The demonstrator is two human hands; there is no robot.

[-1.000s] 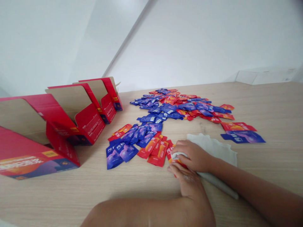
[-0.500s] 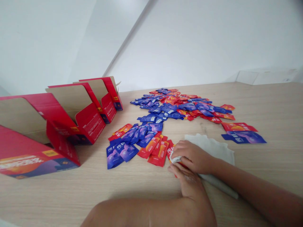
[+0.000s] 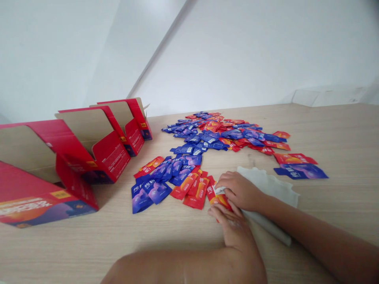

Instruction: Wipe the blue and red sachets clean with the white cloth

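Both hands are in front of the person, close together and low. The right hand (image 3: 239, 191) is on top, with its back turned upward and the fingers (image 3: 224, 182) curled in and closed toward the left. The right arm (image 3: 319, 232) comes in from the lower right side. The left hand (image 3: 235, 228) is under it, nearly flat, with the fingers (image 3: 216, 212) stretched forward. The left arm (image 3: 177, 268) lies across the bottom of the view.
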